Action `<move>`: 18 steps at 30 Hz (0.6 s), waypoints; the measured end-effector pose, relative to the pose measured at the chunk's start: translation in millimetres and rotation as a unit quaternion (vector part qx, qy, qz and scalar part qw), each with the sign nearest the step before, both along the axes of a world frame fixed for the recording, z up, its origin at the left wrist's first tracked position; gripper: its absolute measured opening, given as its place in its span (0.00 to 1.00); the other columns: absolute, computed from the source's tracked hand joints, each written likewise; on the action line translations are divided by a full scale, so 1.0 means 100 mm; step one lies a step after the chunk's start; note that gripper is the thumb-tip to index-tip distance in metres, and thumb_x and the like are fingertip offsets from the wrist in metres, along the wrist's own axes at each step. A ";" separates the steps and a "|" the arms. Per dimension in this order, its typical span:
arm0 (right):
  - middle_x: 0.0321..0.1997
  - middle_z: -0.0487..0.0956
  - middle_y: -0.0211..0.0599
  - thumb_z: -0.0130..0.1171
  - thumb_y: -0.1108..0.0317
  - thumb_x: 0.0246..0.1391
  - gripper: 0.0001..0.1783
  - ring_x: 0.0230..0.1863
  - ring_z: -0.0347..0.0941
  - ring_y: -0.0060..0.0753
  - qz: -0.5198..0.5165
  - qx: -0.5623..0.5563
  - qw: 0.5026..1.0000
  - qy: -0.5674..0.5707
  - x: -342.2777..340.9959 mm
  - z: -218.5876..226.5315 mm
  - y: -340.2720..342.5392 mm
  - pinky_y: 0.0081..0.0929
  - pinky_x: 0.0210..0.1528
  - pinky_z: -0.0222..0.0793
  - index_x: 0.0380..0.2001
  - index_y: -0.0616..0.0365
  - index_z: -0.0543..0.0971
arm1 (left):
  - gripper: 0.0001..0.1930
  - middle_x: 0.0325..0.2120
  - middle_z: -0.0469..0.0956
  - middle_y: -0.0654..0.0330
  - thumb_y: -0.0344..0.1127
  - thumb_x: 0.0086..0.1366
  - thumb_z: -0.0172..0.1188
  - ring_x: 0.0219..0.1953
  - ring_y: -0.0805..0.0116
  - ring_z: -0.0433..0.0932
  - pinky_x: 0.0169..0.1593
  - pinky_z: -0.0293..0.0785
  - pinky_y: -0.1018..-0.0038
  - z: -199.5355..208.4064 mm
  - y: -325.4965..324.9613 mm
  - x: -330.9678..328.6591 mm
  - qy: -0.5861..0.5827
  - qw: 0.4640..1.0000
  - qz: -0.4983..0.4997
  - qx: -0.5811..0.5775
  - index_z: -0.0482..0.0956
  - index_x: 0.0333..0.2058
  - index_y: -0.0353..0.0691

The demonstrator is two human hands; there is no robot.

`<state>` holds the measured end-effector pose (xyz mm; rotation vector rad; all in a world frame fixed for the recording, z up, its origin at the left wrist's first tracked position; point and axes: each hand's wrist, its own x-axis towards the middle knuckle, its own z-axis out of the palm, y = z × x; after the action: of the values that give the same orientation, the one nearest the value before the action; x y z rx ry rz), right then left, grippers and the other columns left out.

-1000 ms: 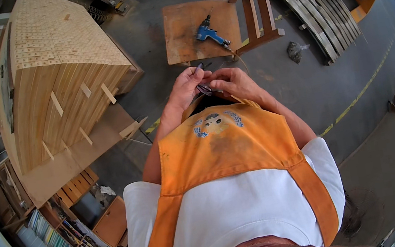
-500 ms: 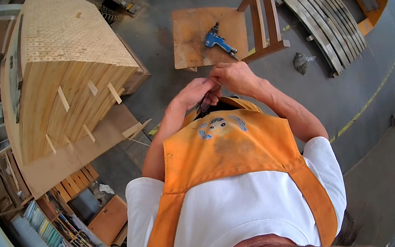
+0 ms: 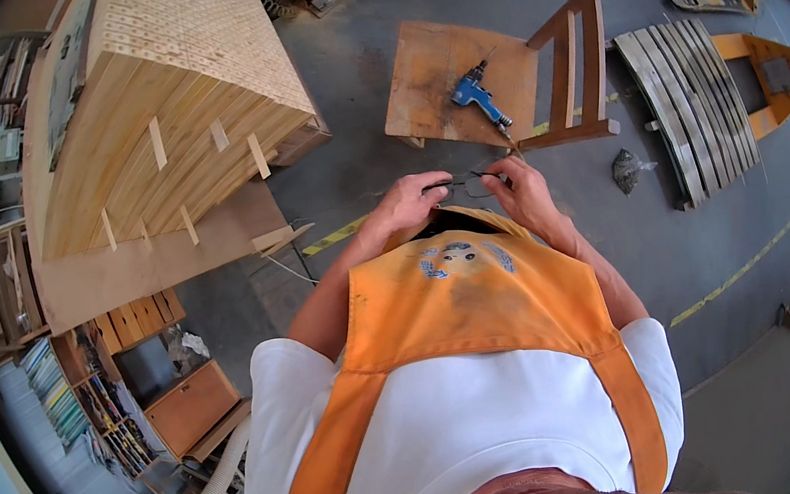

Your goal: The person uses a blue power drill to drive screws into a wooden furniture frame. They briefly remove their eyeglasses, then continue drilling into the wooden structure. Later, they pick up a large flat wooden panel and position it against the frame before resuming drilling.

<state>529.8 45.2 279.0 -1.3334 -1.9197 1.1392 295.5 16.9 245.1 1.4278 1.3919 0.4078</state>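
Observation:
A pair of dark-framed eyeglasses [image 3: 473,186] is stretched between my hands, just above the top of my orange apron [image 3: 469,307]. My left hand [image 3: 411,200] pinches one side of the frame, and my right hand [image 3: 522,193] grips the other side with fingers bent. Beyond the hands stands a wooden chair [image 3: 424,91], its backrest toward the right. On its seat lies a blue pistol-shaped power drill [image 3: 480,98], apart from both hands, its bit pointing away from me.
At left rises a large stack of wooden boards [image 3: 189,145] with thin slats sticking out. A curved slatted wooden piece [image 3: 694,109] lies at right, near a small clear bag of dark bits [image 3: 625,171]. Shelves and cabinets [image 3: 191,412] stand lower left; a hose [image 3: 216,484] runs below.
My hands have moved apart from being close together, and the eyeglasses now show opened out between them. The view has shifted, so the chair and boards appear farther right and lower.

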 end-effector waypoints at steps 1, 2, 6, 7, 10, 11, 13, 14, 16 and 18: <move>0.29 0.78 0.45 0.60 0.67 0.54 0.09 0.27 0.74 0.44 -0.018 -0.044 0.999 0.007 -0.01 0.01 0.01 0.33 0.30 0.69 0.34 0.62 0.77 | 0.13 0.29 0.79 0.56 0.34 0.64 0.53 0.31 0.65 0.77 0.38 0.74 0.71 -0.05 -0.01 0.00 0.022 0.998 -0.037 0.049 0.77 0.45 0.37; 0.27 0.78 0.45 0.59 0.67 0.54 0.09 0.26 0.74 0.43 -0.035 -0.087 0.995 0.014 -0.01 0.02 0.01 0.33 0.30 0.68 0.36 0.61 0.77 | 0.12 0.30 0.79 0.54 0.34 0.64 0.53 0.32 0.62 0.78 0.39 0.74 0.69 -0.10 -0.02 -0.01 0.044 0.992 -0.074 0.097 0.78 0.44 0.37; 0.21 0.76 0.47 0.56 0.70 0.55 0.13 0.23 0.73 0.45 -0.069 -0.060 0.996 -0.004 0.03 -0.04 0.03 0.34 0.29 0.68 0.45 0.59 0.74 | 0.10 0.33 0.78 0.49 0.34 0.61 0.54 0.39 0.52 0.76 0.43 0.71 0.64 0.12 0.08 0.13 0.106 0.982 -0.148 0.047 0.79 0.38 0.38; 0.22 0.76 0.48 0.55 0.71 0.55 0.15 0.24 0.73 0.46 -0.066 -0.055 0.996 -0.001 0.05 -0.02 0.03 0.35 0.30 0.68 0.47 0.57 0.73 | 0.10 0.33 0.78 0.49 0.34 0.61 0.55 0.39 0.53 0.76 0.42 0.71 0.64 0.12 0.08 0.15 0.129 0.978 -0.149 0.075 0.79 0.38 0.38; 0.24 0.76 0.50 0.52 0.71 0.56 0.19 0.26 0.74 0.50 -0.057 -0.033 0.998 -0.021 0.12 0.04 0.03 0.38 0.31 0.68 0.52 0.53 0.71 | 0.10 0.28 0.78 0.51 0.33 0.59 0.56 0.33 0.58 0.77 0.38 0.72 0.66 0.19 0.08 0.19 0.083 0.978 -0.075 0.176 0.79 0.38 0.38; 0.24 0.77 0.50 0.51 0.71 0.56 0.19 0.27 0.75 0.51 -0.053 -0.021 0.997 -0.045 0.15 0.03 0.03 0.39 0.32 0.69 0.52 0.52 0.71 | 0.09 0.27 0.78 0.52 0.32 0.59 0.56 0.32 0.60 0.78 0.37 0.73 0.67 0.25 0.11 0.20 0.073 0.985 -0.069 0.140 0.79 0.38 0.37; 0.25 0.77 0.50 0.51 0.71 0.56 0.19 0.28 0.76 0.52 -0.032 0.008 0.995 -0.094 0.22 -0.04 0.06 0.40 0.33 0.70 0.53 0.50 0.71 | 0.09 0.25 0.79 0.54 0.31 0.58 0.56 0.29 0.64 0.78 0.35 0.73 0.69 0.40 0.15 0.21 0.054 0.995 -0.056 0.065 0.78 0.37 0.37; 0.26 0.78 0.50 0.51 0.70 0.56 0.19 0.29 0.76 0.51 -0.015 0.026 0.993 -0.118 0.28 -0.12 0.07 0.40 0.33 0.70 0.52 0.50 0.71 | 0.09 0.25 0.80 0.54 0.31 0.58 0.56 0.29 0.66 0.79 0.35 0.73 0.70 0.44 0.16 0.21 0.050 0.996 -0.064 0.047 0.78 0.37 0.37; 0.26 0.78 0.51 0.52 0.69 0.56 0.17 0.29 0.77 0.51 -0.008 0.053 0.990 -0.132 0.30 -0.23 0.08 0.39 0.33 0.70 0.50 0.49 0.73 | 0.08 0.25 0.81 0.55 0.30 0.58 0.54 0.29 0.69 0.79 0.34 0.73 0.71 0.49 0.18 0.21 0.041 0.996 -0.079 0.012 0.77 0.37 0.36; 0.27 0.78 0.51 0.54 0.67 0.56 0.14 0.29 0.77 0.50 -0.028 0.071 0.991 -0.112 0.31 -0.30 0.07 0.37 0.32 0.71 0.46 0.50 0.76 | 0.09 0.27 0.81 0.54 0.29 0.58 0.53 0.31 0.63 0.79 0.37 0.74 0.70 0.50 0.19 0.18 0.028 0.996 -0.081 -0.015 0.76 0.37 0.36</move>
<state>561.3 52.5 249.1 -1.4783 -2.0647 0.8385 313.0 35.5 295.4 1.5251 1.3086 0.2431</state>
